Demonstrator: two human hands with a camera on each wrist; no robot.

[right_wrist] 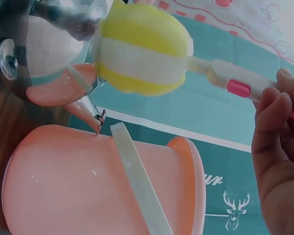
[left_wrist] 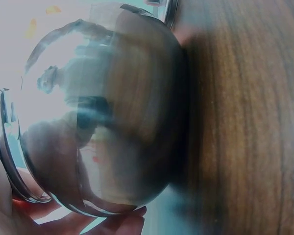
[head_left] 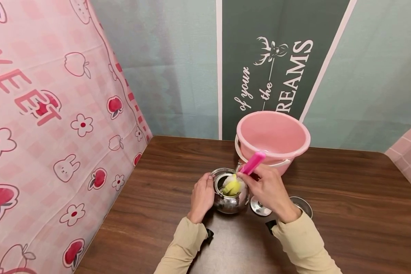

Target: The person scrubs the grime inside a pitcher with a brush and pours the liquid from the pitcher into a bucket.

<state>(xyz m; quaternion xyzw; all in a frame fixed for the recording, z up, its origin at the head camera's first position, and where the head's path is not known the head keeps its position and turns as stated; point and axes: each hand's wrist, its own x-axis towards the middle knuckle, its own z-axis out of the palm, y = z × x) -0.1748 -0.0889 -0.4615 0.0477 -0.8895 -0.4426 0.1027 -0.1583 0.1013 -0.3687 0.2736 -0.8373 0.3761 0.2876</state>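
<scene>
A shiny round metal teapot (head_left: 227, 205) stands on the table with its top opening uncovered. My left hand (head_left: 203, 194) holds it at the left side, and in the left wrist view its fingers (left_wrist: 120, 223) curve round the teapot's body (left_wrist: 132, 107). My right hand (head_left: 270, 188) grips the pink handle of a sponge bottle brush (head_left: 253, 163). The brush's yellow-and-white sponge head (right_wrist: 142, 54) is at the teapot's mouth; how far it reaches inside cannot be told. Toward the pink bucket points the teapot's spout (right_wrist: 90, 112).
Behind the teapot stands a pink bucket (head_left: 294, 133) with a white handle. A round metal lid-like piece (head_left: 260, 208) and a metal-rimmed round piece (head_left: 305, 205), partly hidden by my right arm, lie to the right on the wooden table (head_left: 150, 198). Printed cloths (head_left: 82, 160) hang around.
</scene>
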